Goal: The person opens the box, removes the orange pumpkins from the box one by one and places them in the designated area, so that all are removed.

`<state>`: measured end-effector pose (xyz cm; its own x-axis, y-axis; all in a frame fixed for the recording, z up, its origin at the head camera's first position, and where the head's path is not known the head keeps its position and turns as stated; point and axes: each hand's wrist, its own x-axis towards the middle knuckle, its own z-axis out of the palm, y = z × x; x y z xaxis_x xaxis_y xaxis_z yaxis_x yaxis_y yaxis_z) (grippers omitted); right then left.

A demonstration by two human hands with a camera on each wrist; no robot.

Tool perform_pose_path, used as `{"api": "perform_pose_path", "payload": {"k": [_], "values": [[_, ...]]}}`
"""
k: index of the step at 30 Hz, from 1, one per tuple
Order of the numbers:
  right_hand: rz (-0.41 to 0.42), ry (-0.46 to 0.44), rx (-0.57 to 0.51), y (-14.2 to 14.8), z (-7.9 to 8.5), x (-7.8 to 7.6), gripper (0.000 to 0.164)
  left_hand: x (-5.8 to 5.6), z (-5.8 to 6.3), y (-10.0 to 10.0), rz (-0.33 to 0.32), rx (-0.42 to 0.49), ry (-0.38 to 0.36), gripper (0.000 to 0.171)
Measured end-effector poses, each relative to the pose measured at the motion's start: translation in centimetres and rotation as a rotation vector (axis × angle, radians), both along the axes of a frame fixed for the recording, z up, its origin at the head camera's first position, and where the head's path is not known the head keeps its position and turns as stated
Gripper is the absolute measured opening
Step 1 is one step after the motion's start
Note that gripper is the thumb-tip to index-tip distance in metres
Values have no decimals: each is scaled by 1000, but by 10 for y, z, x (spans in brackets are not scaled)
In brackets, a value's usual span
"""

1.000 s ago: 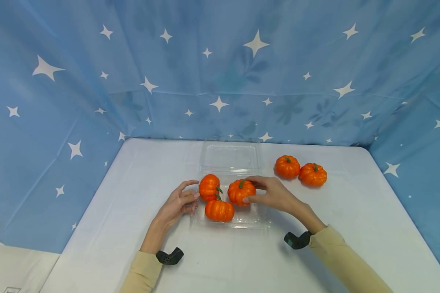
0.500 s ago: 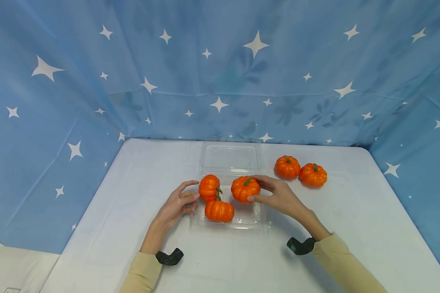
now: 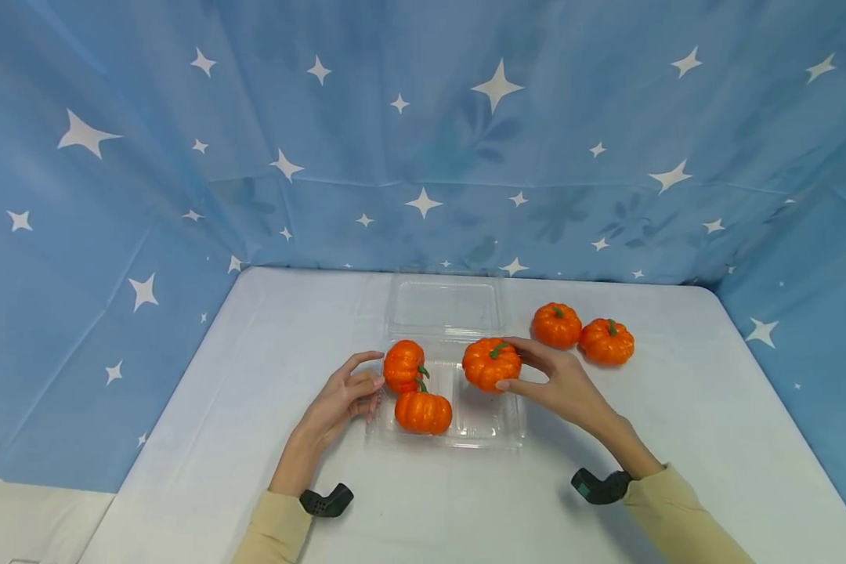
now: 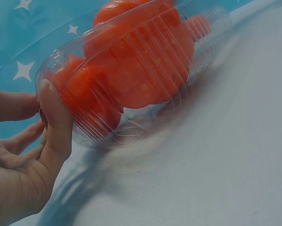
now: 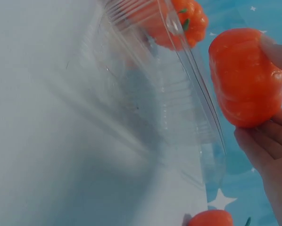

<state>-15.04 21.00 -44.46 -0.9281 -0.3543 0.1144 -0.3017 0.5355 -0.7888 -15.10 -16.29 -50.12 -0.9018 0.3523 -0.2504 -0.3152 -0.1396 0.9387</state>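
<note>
My right hand [image 3: 564, 384] holds a small orange pumpkin [image 3: 489, 365] between thumb and fingers. In the right wrist view this pumpkin [image 5: 247, 77] is raised above the rim of a clear plastic clamshell box [image 5: 193, 77]. On the left of the box [image 3: 486, 442], my left hand [image 3: 341, 398] pinches its side edge, thumb [image 4: 53, 106] against the ribbed wall. Two pumpkins lie tipped inside the left half: one at the back [image 3: 403, 365], one at the front [image 3: 424, 413], their green stems close together. The lid [image 3: 446, 304] lies folded open toward the back.
Two more pumpkins, one [image 3: 556, 325] next to the other [image 3: 607, 341], sit on the white table [image 3: 254, 337] behind the right hand. A blue curtain [image 3: 366, 141] with white stars hangs behind the table and along both sides.
My right hand has lifted its pumpkin from the box and moved it to the right. The left hand stays at the box's edge, and the two tipped pumpkins lie as before.
</note>
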Motion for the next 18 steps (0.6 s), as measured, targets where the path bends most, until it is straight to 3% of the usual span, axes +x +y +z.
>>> {"api": "perform_pose_path", "payload": {"k": [9, 18], "values": [[-71, -9, 48, 14, 4, 9, 71, 3, 0, 0, 4, -7, -15, 56], [-130, -55, 11, 29, 7, 11, 73, 1, 2, 1, 9, -11, -10, 57]]}}
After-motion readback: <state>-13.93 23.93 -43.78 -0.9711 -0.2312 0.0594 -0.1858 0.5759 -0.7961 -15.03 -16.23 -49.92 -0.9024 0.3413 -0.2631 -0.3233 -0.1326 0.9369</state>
